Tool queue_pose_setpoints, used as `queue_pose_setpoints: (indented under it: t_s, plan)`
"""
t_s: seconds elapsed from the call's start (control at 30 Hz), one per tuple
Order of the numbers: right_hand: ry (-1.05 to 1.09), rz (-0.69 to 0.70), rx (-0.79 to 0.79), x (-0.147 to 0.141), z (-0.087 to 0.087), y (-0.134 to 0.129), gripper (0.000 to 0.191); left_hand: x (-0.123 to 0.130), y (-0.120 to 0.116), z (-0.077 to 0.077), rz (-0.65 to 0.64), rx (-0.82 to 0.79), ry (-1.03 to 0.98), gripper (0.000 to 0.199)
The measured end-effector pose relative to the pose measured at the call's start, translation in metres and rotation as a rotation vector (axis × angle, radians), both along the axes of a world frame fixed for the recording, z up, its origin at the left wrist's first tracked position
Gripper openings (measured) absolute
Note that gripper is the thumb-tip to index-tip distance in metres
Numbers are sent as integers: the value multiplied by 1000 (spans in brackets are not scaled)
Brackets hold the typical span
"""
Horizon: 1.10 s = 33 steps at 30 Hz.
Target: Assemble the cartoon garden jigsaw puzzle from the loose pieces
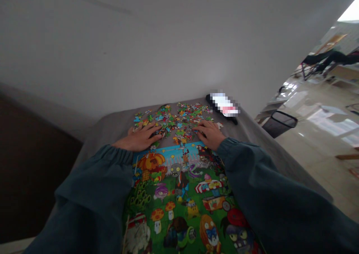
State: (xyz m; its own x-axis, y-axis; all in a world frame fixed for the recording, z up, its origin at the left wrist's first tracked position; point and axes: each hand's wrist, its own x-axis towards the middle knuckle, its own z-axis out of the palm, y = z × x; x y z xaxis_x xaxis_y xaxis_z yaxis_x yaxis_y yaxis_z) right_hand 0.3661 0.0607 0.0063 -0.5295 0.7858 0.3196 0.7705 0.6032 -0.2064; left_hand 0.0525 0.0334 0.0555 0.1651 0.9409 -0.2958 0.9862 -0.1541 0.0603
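Note:
Loose, colourful jigsaw pieces (179, 119) lie scattered over the far part of a grey cloth. My left hand (143, 136) rests at the left side of these pieces, palm down, its fingers apart and touching some of them. On the right side, my right hand (209, 133) also lies over the edge of the pieces with its fingers spread. Nearer to me, between my forearms, is a bright cartoon picture sheet (179, 205) with a blue top strip and a green lower part. Neither hand visibly grips a piece.
A phone (224, 105) with a lit, blurred screen lies on the cloth (120, 121) at the back right. Behind is a pale wall (168, 48). Beyond the right edge are a dark basket-like object (279, 124), a shiny floor and furniture.

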Motion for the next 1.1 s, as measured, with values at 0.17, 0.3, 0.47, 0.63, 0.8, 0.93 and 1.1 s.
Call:
queue_pose_setpoints:
  t_s: [0.17,0.3,0.47,0.63,0.8,0.93,1.1]
  plan:
    - [4,-2,-8,0,0,0,34,7,-1,4,-22,197,20,66]
    - [-8,-18,-11,0,1,-1,34,27,-5,-8,-191,217,-62,72]
    - [-3,-7,-21,0,1,0,34,32,-6,-22,-204,130,-36,76]
    - [-9,-1,-21,0,1,0,35,17,-1,-22,-91,125,-14,75]
    - [-16,-9,-26,-1,3,-1,36,10,3,-26,-27,174,25,79]
    - [-19,-15,-26,-2,4,-3,35,7,4,-30,21,211,43,79]
    - [-1,-2,-14,-1,2,-1,34,6,6,-30,78,254,51,81]
